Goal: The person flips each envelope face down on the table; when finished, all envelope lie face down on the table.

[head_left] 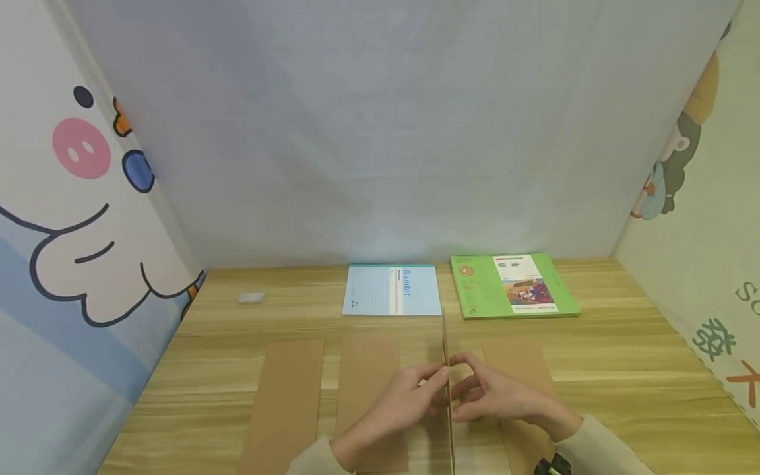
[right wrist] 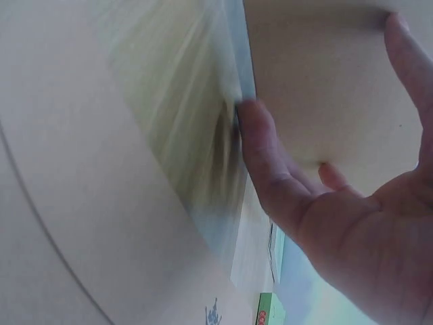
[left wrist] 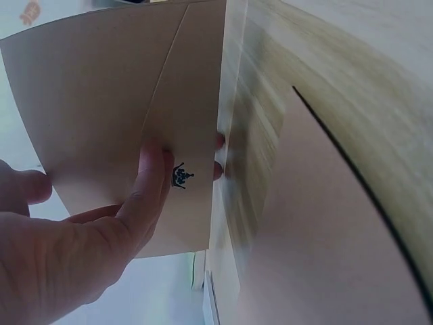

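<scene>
A brown kraft-cover notebook point(left wrist: 101, 88) stands on edge between my hands, a small dark crown print and a crease on its left-facing cover. My left hand point(head_left: 410, 396) grips it from the left, fingers laid against that cover and a fingertip over its upper edge. From the other side my right hand point(head_left: 495, 392) holds it with curved fingers. In the right wrist view, one fingertip point(right wrist: 254, 112) is at its lower edge, close over the table, and others touch the cover. The left wrist view shows fingertips poking out below the same edge.
Similar brown notebooks lie flat on the wooden table point(head_left: 623, 369): two point(head_left: 287, 396) point(head_left: 368, 363) left of my hands, another point(head_left: 522, 363) under my right forearm. Farther back are a light blue notepad point(head_left: 374, 290), a green book point(head_left: 489, 290) and a small whitish block point(head_left: 252, 298). Fabric walls surround the table.
</scene>
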The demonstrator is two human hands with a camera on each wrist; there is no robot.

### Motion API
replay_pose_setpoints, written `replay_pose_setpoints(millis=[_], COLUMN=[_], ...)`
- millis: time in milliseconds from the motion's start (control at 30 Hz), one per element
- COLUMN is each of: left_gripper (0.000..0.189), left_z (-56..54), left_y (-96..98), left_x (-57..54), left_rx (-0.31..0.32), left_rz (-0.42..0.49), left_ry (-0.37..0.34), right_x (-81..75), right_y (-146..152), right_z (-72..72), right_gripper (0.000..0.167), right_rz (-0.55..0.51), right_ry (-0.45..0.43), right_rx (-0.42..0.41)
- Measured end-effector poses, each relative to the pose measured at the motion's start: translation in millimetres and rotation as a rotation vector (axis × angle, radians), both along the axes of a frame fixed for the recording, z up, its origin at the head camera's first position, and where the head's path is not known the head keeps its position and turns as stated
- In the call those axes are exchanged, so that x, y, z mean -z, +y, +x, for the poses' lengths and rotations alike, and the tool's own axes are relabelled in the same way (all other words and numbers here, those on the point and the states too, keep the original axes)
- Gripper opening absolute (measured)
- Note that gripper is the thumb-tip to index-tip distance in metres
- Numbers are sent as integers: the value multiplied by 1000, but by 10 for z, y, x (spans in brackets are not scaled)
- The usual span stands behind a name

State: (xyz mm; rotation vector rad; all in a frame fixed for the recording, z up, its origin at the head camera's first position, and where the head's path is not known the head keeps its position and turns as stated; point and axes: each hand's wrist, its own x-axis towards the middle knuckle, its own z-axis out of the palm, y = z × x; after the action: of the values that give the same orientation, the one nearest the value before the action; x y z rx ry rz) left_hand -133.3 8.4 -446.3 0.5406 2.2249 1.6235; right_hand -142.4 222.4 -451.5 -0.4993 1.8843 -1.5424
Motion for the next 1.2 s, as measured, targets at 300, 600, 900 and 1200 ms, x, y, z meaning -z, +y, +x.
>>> replay_pose_setpoints(millis=[300,600,900,1200], left_gripper=[53,37,36,45], left_z=[23,61,51,33], left_y=[7,10,-58,-184], left_x=[-29,-67,-16,43], left_rx=[-21,-16,-60,-142], left_rz=[20,238,242,149], left_ry=[0,-97,-82,-28], right_x=[4,-1,6,-26], right_y=[-25,-7,17,2], right_z=[12,35,14,23], right_gripper=[77,80,74,52], right_rz=[16,41,154,367], right_ry=[17,50,151,380], right_rx=[41,53,54,86])
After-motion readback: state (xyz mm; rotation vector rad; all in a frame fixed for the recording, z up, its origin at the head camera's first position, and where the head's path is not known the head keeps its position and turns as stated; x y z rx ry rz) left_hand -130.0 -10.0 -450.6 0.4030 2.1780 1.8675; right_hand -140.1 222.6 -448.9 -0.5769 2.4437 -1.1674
